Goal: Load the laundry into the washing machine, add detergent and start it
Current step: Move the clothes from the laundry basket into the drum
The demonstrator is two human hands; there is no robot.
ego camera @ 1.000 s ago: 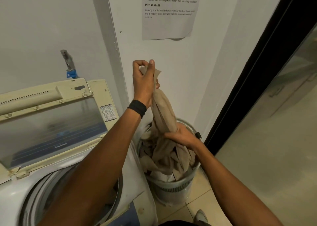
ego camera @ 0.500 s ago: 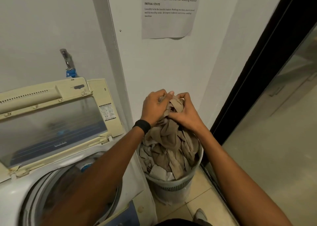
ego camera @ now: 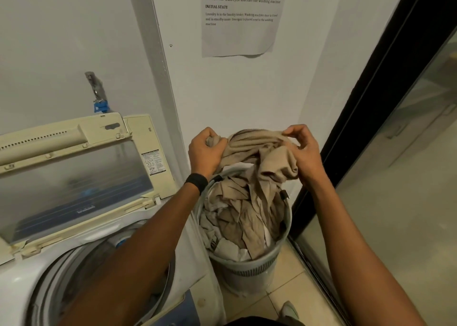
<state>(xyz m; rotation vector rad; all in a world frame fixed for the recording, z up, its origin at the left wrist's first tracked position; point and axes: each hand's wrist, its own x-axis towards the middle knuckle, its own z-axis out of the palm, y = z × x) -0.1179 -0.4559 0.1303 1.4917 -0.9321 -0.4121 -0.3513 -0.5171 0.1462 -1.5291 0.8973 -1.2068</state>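
Now left grip point(ego camera: 206, 152) and right grip point(ego camera: 303, 150) clutch the beige cloth point(ego camera: 254, 145) — tangled laundry point(ego camera: 237, 214) below them may snag, tipping the basket point(ego camera: 247, 267).

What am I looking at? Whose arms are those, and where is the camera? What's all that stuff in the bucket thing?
There is no robot here, just a person doing laundry. The camera sits on the person's head and looks down, so you see their two arms as if they were your own. The left hand and the right hand both hold one beige cloth up over the basket. The basket stands on the floor and is full of more crumpled laundry. On the left is the washer. Its lid is tipped up, so the round drum is open. The paper higher up lists the steps of the chore.
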